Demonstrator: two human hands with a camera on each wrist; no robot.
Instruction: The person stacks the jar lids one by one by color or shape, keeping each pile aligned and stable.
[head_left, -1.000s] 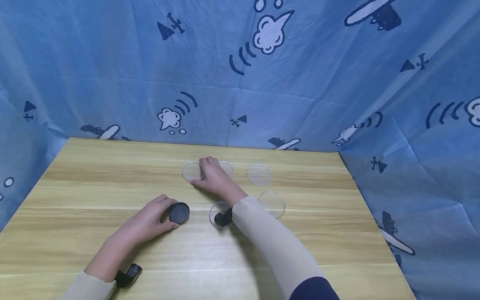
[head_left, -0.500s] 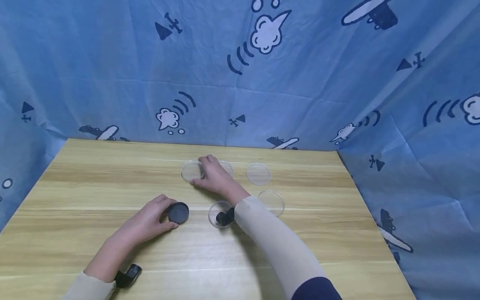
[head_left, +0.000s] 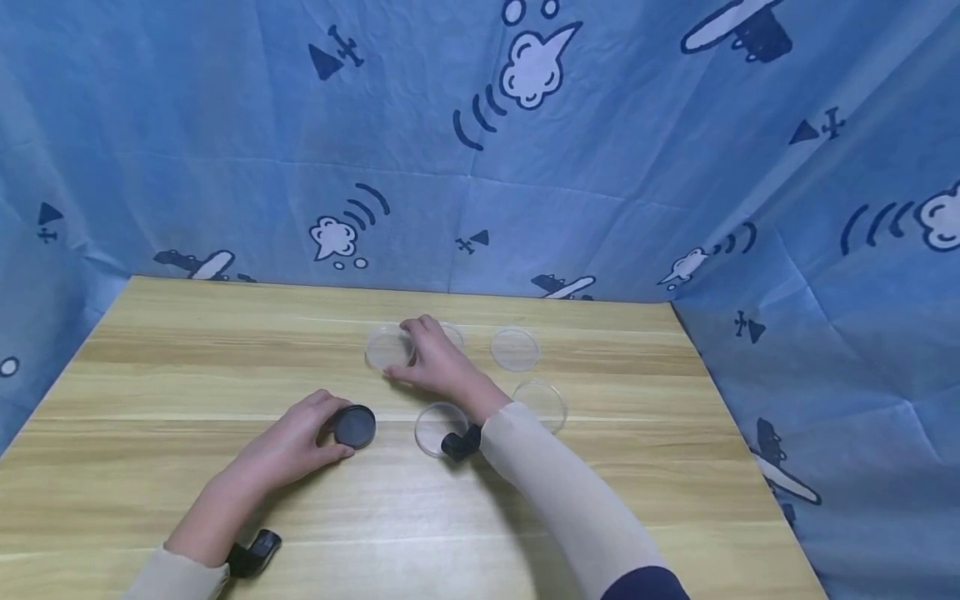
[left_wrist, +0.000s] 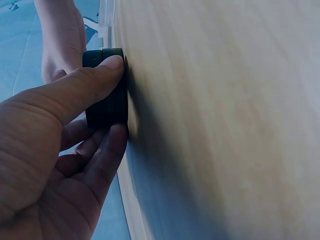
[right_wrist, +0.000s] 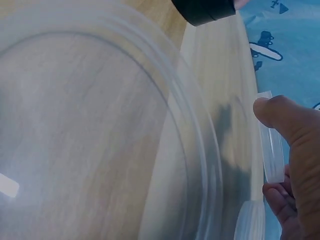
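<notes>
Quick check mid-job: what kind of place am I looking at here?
Likely a staged tabletop recording booth, not a real lab: a wooden table enclosed by blue cartoon-printed cloth, with clear petri dishes laid out. The left hand holds a black round container.

Head view: looks forward and down from above the near edge of the wooden table (head_left: 187,492), toward the blue printed curtain (head_left: 225,125) at 12 o'clock; takes in both forearms.
Left wrist view: very close, skimming the tabletop, facing the black round container (left_wrist: 106,90).
Right wrist view: very close, over a clear petri dish (right_wrist: 90,140).
Shared: black round container (head_left: 355,426), tabletop.
</notes>
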